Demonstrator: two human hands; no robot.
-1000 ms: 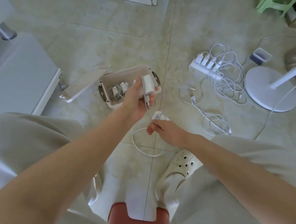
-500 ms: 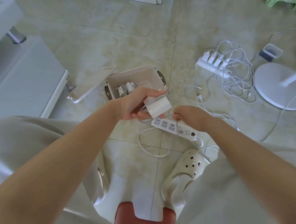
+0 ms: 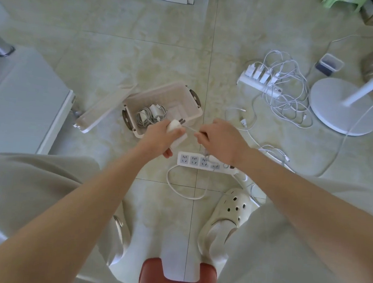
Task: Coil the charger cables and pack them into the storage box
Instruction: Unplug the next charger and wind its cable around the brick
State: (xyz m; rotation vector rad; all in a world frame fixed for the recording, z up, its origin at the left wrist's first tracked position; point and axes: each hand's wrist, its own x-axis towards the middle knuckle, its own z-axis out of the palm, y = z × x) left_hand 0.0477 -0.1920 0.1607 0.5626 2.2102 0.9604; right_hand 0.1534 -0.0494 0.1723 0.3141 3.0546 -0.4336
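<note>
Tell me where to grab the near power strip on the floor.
Probably pinch the power strip across its narrow width at the left end, coming down from above: it lies flat on the floor, sockets up, that end bare, while the right hand hides the other end.

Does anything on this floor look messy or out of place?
Yes: loose white cables sprawl tangled around the far power strip. The lid of the storage box lies off beside it. Otherwise, the left hand grips a charger and the right hand pinches its cable.
</note>
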